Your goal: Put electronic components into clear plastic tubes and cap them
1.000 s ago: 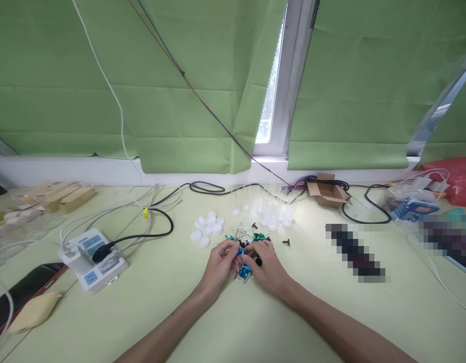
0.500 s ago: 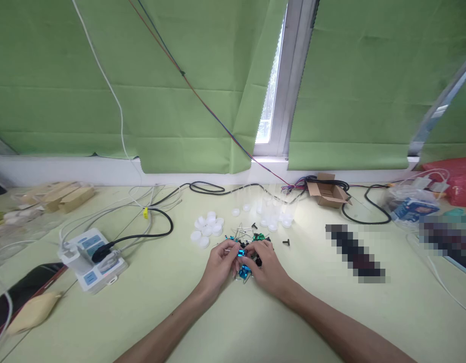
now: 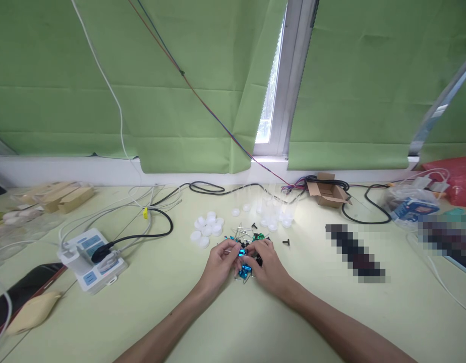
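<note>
Over a small pile, my left hand (image 3: 222, 257) is closed, its thumb and fingers pinching a shiny blue metallic part (image 3: 242, 252) with a thin metal rod. From the other side my right hand (image 3: 266, 257) closes its fingertips at the same part. Its exact kind is too small to make out. Beneath the hands lies another blue metallic piece (image 3: 245, 271) with wire-like legs. Behind the fingers are a green metallic piece (image 3: 258, 236), thin silver rods and dark bits, partly hidden by the hands. Two black T-shaped pieces lie close by, one of them (image 3: 286, 242) to the right.
White round caps (image 3: 207, 230) lie left of the pile, with clear containers (image 3: 271, 214) behind it. Further back stand a small open cardboard box (image 3: 327, 193) and black cables (image 3: 206, 188). A power strip (image 3: 95, 259) with plugs is at the left, a yellowish pouch (image 3: 33, 312) nearer me.
The blue part between my fingertips has turned slightly and shows more of its blue surface. Both hands stay in nearly the same place.
</note>
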`<state>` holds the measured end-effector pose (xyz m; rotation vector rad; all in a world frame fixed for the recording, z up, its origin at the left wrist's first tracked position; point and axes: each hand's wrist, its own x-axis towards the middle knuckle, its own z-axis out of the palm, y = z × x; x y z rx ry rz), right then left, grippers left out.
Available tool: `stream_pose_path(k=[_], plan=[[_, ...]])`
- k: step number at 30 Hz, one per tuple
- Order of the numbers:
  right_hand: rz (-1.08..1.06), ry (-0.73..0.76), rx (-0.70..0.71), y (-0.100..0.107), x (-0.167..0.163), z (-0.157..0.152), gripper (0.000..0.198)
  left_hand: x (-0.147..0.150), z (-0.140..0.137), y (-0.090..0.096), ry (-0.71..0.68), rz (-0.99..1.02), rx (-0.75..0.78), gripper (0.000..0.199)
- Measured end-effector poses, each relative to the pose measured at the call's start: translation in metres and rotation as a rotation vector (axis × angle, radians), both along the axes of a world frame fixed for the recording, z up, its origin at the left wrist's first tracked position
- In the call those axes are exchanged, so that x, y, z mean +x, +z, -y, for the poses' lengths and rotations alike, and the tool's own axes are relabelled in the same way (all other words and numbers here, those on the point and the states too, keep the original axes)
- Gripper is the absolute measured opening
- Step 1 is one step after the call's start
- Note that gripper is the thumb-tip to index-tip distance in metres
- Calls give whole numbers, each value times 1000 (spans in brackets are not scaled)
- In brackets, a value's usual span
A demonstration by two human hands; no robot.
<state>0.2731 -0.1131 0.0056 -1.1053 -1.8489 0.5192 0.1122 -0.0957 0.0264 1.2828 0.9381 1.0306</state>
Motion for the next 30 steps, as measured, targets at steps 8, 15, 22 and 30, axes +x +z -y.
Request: stream_pose_path(k=[8, 15, 22, 30], plan=[[8, 3, 20, 1, 1, 0, 7, 0, -1, -2, -5, 24, -9, 31], [-1, -15, 31, 1, 0, -1, 6, -1, -1, -6, 1, 41, -17, 30], [10, -29, 57, 1, 0, 0, 4, 1, 0, -5, 21, 33, -27, 30], [-24, -84, 81, 0, 3, 1, 18, -4, -1, 2, 95, 74, 1, 26]])
